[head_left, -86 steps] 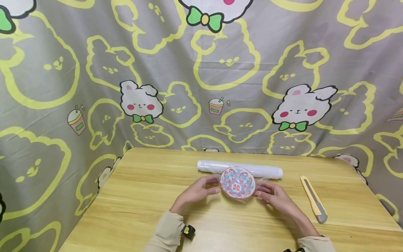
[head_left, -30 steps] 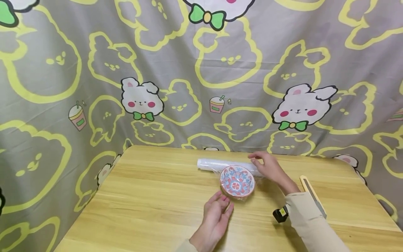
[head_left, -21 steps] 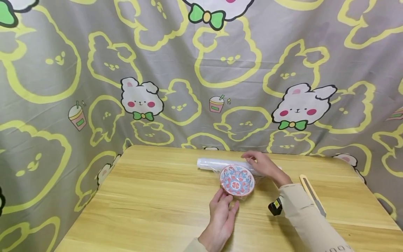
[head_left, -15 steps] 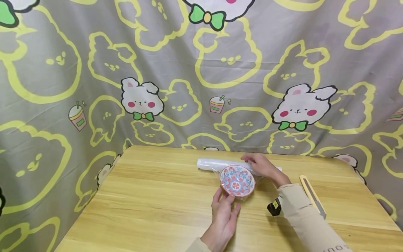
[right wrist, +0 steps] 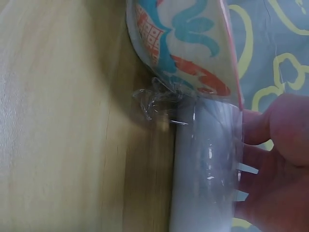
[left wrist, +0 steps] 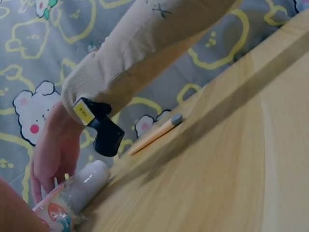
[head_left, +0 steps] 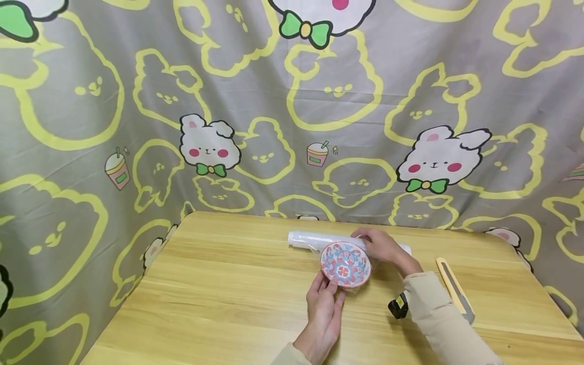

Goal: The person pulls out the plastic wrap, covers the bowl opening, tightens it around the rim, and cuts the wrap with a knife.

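A small bowl (head_left: 345,264) with a red and blue floral pattern sits mid-table, clear cling film (right wrist: 161,99) stretched over it and crumpled at its side. My left hand (head_left: 323,309) holds the bowl's near left side, thumb at the rim and fingers along the wall. At the bowl's far right side, my right hand (head_left: 382,248) reaches across the white roll (head_left: 315,240), which lies behind the bowl. In the right wrist view, its relaxed fingers (right wrist: 256,125) touch the film's edge beside the roll. The bowl hides part of the left hand in the left wrist view.
A yellow and grey utility knife (head_left: 455,289) lies on the wooden table (head_left: 205,289), right of the bowl. A patterned curtain (head_left: 255,101) hangs behind and to the left of the table. A black wrist camera (head_left: 398,305) sticks out from the right sleeve.
From both sides of the bowl, the left hand has moved to its near side and taken hold there. My right hand has moved behind it, over the roll. The bowl has barely moved.
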The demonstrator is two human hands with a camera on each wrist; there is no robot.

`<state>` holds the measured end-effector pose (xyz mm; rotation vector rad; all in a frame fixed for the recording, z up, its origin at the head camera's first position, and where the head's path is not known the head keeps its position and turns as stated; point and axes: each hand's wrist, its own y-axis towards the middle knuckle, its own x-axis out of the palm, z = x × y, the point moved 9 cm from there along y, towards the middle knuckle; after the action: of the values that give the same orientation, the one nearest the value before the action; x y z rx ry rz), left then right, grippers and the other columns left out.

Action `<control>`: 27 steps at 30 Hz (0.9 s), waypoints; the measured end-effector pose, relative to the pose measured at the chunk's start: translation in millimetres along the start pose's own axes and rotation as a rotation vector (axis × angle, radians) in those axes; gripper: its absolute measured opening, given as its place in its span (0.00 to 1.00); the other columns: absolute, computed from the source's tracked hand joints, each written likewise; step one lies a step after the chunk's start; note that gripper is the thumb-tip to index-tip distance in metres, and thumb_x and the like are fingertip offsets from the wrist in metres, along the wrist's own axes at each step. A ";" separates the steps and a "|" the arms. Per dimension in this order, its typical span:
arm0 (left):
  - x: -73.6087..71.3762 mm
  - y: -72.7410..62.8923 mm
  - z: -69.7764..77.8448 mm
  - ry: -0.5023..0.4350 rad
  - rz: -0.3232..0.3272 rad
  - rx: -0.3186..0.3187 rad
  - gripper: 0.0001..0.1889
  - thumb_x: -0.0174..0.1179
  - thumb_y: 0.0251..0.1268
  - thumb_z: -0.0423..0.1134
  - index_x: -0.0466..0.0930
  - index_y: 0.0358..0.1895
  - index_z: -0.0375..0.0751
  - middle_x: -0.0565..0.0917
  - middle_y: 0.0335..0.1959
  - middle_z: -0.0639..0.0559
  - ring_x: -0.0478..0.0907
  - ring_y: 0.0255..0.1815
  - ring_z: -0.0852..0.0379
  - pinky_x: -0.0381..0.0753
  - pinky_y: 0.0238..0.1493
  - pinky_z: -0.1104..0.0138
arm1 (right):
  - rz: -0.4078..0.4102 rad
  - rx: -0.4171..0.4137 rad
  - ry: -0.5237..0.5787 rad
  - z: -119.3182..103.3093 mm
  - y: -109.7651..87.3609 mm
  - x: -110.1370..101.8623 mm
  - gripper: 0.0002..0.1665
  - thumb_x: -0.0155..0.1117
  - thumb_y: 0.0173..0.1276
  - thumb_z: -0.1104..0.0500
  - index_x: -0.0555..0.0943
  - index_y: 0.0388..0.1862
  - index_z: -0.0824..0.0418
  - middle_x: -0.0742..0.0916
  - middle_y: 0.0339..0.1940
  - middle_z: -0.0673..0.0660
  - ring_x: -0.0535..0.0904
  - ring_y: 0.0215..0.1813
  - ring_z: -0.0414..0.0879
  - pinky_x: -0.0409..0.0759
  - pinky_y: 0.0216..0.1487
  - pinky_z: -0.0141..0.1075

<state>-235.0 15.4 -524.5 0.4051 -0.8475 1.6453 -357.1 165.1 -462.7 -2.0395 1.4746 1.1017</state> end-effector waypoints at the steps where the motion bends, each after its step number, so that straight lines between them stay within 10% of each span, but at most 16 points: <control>1: -0.2 0.2 0.2 0.003 -0.007 -0.002 0.35 0.45 0.75 0.22 0.40 0.79 0.22 0.48 0.79 0.24 0.52 0.79 0.32 0.57 0.78 0.43 | -0.008 -0.002 -0.002 -1.3 -1.1 -0.5 0.16 0.53 0.73 0.72 0.85 0.52 0.67 0.87 0.51 0.68 0.81 0.48 0.59 0.81 0.56 0.58; 18: -14.4 22.5 23.7 0.089 -0.090 -0.011 0.28 0.40 0.83 0.30 0.46 0.78 0.20 0.56 0.78 0.26 0.54 0.80 0.35 0.54 0.81 0.52 | -0.319 0.086 -0.121 -17.4 -39.8 -2.4 0.27 0.51 0.70 0.75 0.74 0.68 0.74 0.81 0.61 0.75 0.77 0.64 0.68 0.76 0.65 0.62; 27: -18.3 43.0 34.9 0.104 -0.132 0.005 0.26 0.33 0.85 0.32 0.48 0.77 0.20 0.55 0.78 0.26 0.52 0.80 0.36 0.54 0.81 0.53 | -0.368 0.233 0.172 -15.8 -63.2 4.6 0.26 0.61 0.72 0.70 0.70 0.66 0.74 0.83 0.53 0.76 0.84 0.48 0.61 0.89 0.34 0.51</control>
<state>-277.4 -24.6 -526.5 0.3684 -0.7241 1.5329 -292.6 174.5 -464.8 -2.1618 1.1709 0.5943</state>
